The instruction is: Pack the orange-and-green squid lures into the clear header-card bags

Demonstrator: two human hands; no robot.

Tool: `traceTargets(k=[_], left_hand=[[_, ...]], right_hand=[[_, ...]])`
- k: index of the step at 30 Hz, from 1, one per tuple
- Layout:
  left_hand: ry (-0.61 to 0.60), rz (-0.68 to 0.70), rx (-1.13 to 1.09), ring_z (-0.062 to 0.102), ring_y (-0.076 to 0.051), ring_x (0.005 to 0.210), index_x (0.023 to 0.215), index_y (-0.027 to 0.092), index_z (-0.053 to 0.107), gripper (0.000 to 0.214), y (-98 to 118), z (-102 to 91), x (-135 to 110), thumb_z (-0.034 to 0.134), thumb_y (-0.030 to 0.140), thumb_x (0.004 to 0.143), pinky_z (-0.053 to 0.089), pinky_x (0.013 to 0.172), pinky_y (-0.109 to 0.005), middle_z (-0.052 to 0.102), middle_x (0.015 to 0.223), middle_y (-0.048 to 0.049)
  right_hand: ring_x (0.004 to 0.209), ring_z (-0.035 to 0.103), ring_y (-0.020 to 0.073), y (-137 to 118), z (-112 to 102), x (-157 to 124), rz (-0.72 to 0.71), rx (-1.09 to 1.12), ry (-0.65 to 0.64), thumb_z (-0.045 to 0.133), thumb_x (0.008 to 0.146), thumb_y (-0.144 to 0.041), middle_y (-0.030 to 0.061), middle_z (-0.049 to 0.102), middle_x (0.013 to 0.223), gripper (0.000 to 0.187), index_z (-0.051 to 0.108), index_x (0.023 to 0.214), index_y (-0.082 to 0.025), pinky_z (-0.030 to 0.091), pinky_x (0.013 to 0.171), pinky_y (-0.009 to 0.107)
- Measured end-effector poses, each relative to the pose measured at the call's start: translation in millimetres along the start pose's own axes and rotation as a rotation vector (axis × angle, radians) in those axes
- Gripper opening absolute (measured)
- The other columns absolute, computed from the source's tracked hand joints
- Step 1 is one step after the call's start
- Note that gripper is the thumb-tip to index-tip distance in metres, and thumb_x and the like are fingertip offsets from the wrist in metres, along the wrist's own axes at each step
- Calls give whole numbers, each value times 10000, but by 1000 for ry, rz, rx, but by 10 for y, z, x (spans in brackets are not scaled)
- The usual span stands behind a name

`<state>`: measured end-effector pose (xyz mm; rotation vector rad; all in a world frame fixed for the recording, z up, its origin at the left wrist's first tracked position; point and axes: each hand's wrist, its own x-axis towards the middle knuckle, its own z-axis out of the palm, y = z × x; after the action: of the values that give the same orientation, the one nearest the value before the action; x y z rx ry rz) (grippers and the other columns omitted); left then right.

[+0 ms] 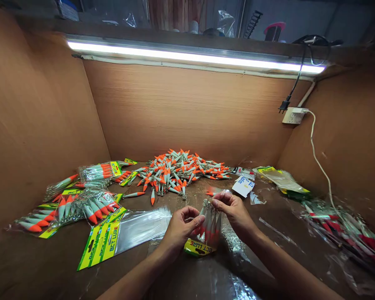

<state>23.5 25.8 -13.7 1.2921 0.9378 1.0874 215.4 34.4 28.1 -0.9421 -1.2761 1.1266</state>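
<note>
Between my hands is a clear plastic bag of squid lures (208, 223), white with orange tips, the tips pointing down toward me. Its yellow-green header card (198, 248) reads BCT LURE upside down and sits at the near end. My left hand (181, 225) is closed on the bag's left side, thumb over the plastic. At the far end, by the metal hooks, my right hand (231, 210) pinches the upper right of the bag, fingers together. Just beyond the right hand lies a blurred orange-tipped lure (211, 191).
A heap of loose lures (175, 171) lies by the back panel. Filled bags (96, 204) are piled at left, near a fan of flat bags (140, 227). At right are a white card (243, 186), more packaging (281, 179) and red-white lures (340, 225) under a white cable (318, 158).
</note>
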Motion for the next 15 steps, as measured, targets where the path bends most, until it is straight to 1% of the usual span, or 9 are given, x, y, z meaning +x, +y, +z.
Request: traceTargets(k=[4, 7, 10, 12, 15], left_hand=[[-32, 15, 64, 527, -110, 594, 789, 141, 616, 339, 3, -14, 12, 805, 417, 732, 384, 551, -209, 612, 694, 6], [-19, 49, 110, 496, -100, 572, 768, 143, 620, 284, 10, -9, -9, 774, 382, 766, 357, 542, -207, 591, 659, 15], [-11, 97, 150, 544, -121, 638, 807, 145, 655, 228, 11, -7, -32, 725, 362, 816, 384, 594, -218, 638, 718, -11], [-27, 104, 163, 571, -136, 671, 832, 144, 668, 232, -1, -6, -34, 710, 372, 831, 399, 618, -227, 657, 749, -26], [-50, 76, 126, 558, -131, 632, 835, 156, 622, 285, -31, 5, -18, 775, 386, 764, 392, 578, -221, 633, 729, -4]], right_hand=[[742, 578, 170, 17, -2, -10, 8, -18, -15, 825, 700, -483, 32, 675, 797, 364, 726, 829, -158, 452, 717, 297], [729, 572, 162, 15, 17, -32, 27, -22, -50, 820, 717, -458, 25, 671, 785, 331, 724, 823, -159, 445, 705, 289], [718, 568, 158, 9, 31, -44, 28, -17, -54, 824, 717, -437, 17, 669, 777, 309, 721, 820, -164, 444, 697, 284], [706, 562, 152, 11, 31, -43, 21, -11, -52, 823, 723, -421, 12, 667, 768, 293, 716, 818, -166, 441, 686, 276], [694, 551, 141, 23, 23, -35, 9, -3, -30, 809, 744, -404, 6, 660, 759, 268, 710, 809, -164, 434, 673, 265]])
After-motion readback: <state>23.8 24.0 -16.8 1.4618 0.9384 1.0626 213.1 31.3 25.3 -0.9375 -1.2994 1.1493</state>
